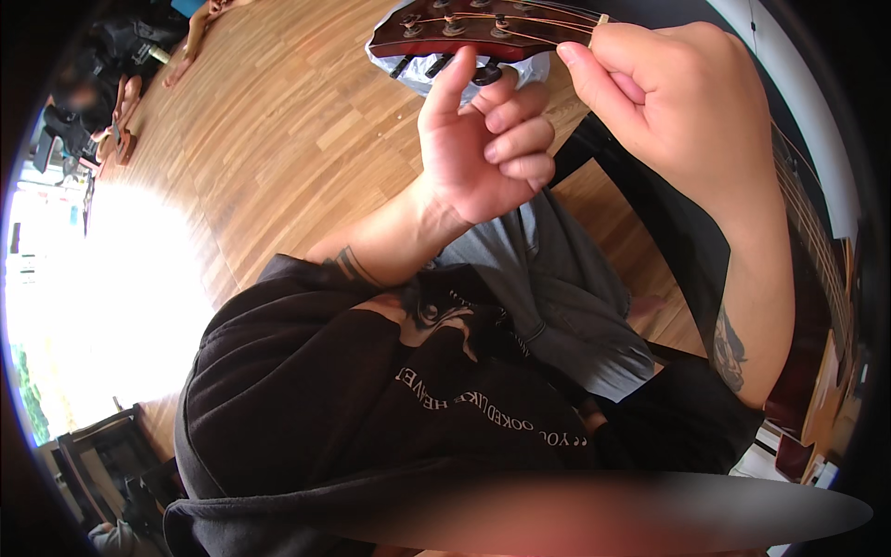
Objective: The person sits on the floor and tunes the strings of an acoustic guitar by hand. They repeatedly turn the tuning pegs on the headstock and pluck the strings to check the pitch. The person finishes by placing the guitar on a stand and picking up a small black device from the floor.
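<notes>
At the top of the head view, a dark red guitar headstock (422,35) carries metal tuning posts with strings wound or running to them. Below its lower edge stick out black tuning pegs. My left hand (487,148) is closed about one black tuning peg (487,74), thumb on the near side, fingers curled behind it. To the right, my right hand (682,111) is pinched shut beside the pale nut (599,30). A thin guitar string (534,37) runs from a post to its thumb and fingertip. The neck beyond is hidden behind this hand.
Crumpled clear plastic (534,70) lies behind the headstock. Wood-plank floor (288,102) spreads to the left, where another person (116,102) sits at the far side. Dark chairs (111,455) stand at lower left. More strings (807,213) curve along the right rim.
</notes>
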`<state>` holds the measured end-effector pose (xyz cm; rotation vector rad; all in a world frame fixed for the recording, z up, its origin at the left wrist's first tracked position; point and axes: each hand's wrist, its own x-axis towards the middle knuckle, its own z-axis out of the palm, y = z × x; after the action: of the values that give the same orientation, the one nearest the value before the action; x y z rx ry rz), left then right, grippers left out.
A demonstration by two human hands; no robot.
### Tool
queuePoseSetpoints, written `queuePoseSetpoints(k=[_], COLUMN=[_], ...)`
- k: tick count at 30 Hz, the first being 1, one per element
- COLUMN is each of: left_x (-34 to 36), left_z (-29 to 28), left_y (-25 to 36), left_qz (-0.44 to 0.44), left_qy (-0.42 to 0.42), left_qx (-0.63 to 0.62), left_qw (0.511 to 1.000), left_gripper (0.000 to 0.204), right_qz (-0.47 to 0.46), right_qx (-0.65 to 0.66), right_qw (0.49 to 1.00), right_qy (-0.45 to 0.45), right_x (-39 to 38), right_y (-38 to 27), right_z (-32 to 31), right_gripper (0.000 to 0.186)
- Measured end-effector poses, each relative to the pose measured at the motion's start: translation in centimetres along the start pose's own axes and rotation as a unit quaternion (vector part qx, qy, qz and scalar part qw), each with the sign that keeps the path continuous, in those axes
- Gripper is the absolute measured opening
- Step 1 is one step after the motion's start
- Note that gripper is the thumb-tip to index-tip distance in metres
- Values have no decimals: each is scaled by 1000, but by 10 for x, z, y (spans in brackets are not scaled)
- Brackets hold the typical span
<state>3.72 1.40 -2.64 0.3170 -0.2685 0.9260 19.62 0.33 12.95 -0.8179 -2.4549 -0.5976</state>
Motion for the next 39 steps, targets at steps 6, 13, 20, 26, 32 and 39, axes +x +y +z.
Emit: queuePoseSetpoints(k=[6,13,20,26,32,39], left_x=[5,12,3,1,3,5], left_z=[-17,-7,0,-16,-4,10], left_y=[5,9,1,-1,-7,7], left_qz=[-82,-39,-13,-71,-63,-35], left_qy=[-125,-50,-34,-136,-112,15], left_qx=[-107,-42,11,-71,-111,-80], left_qw=[983,997,999,986,986,996], left_gripper=[36,38,39,40,47,55], right_qz=[-7,-1,2,-3,-5,-3], right_qx=[7,5,-8,-4,3,-7], right_qw=[1000,1000,1000,1000,1000,1000], right_qy=[-7,-9,-16,-13,-14,-6], right_x=[0,0,-2,-1,0,-1], right_y=[5,5,4,4,4,2], right_z=[1,0,1,-1,1,-1], right_gripper=[33,33,34,36,35,35])
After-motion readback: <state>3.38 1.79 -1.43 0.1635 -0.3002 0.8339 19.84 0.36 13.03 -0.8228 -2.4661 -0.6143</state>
